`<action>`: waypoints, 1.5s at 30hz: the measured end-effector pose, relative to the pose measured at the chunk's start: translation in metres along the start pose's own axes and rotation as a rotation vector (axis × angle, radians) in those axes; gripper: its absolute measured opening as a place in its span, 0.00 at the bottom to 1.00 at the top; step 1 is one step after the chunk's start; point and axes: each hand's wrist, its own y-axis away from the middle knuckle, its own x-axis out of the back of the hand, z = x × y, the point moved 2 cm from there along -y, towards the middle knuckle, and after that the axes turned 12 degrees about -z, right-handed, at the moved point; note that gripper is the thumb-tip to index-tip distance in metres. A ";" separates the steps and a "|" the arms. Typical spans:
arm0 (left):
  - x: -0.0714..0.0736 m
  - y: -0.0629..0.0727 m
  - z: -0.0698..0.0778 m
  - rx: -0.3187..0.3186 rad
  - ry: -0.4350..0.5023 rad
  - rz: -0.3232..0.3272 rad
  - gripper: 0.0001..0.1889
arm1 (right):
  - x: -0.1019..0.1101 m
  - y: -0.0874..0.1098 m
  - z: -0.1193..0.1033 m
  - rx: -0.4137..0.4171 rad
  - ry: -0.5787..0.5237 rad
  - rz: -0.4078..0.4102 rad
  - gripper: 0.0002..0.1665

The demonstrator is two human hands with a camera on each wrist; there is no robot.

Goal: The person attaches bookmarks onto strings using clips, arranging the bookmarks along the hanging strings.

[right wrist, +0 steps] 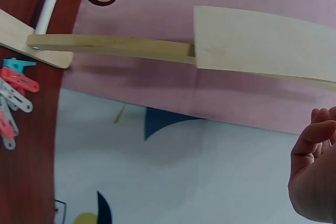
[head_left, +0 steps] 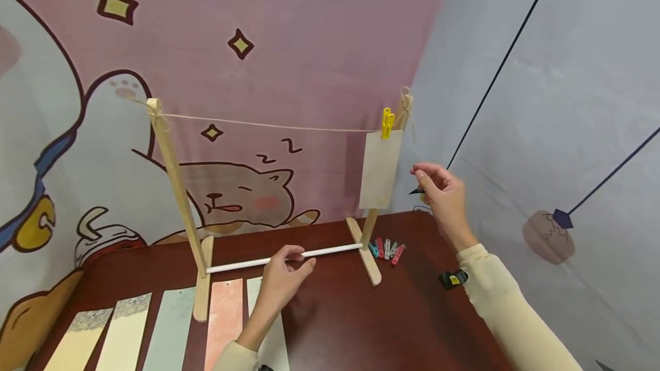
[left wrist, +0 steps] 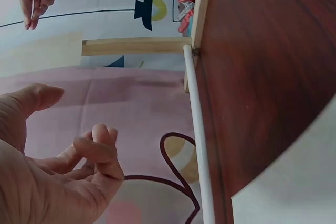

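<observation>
My left hand (head_left: pixel 286 279) hovers over the table in front of the white rod (head_left: pixel 335 251), thumb and fingers apart with nothing between them. The left wrist view shows that palm (left wrist: pixel 58 182) bare, its fingers loosely bent. To the right of the wooden stand, my right hand (head_left: pixel 446 199) is raised with relaxed, bent fingers and holds nothing visible. Nearest to it is a cream paper card (head_left: pixel 380 170), hanging from the twine (head_left: pixel 258 123) under two yellow clothespins (head_left: pixel 388 123). In the right wrist view this card (right wrist: pixel 262 40) hangs in front of the wooden post (right wrist: pixel 131 45).
Several small clothespins (head_left: pixel 387 249), red, white and teal, lie by the stand's right foot (head_left: pixel 370 265). At the front left, paper strips lie in a row, among them a pink one (head_left: pixel 224 314) and a grey-green one (head_left: pixel 167 325). Painted walls rise behind and right.
</observation>
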 end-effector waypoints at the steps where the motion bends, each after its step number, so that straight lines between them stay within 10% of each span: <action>1: 0.003 0.003 -0.002 0.017 -0.016 0.006 0.19 | -0.001 0.001 0.004 -0.006 0.004 -0.001 0.19; 11: 0.024 0.029 -0.024 0.102 -0.205 0.064 0.28 | -0.006 0.018 0.047 -0.102 0.008 -0.001 0.21; 45: 0.032 0.075 -0.068 0.310 -0.118 0.089 0.33 | -0.006 0.078 0.124 -0.313 0.163 0.005 0.18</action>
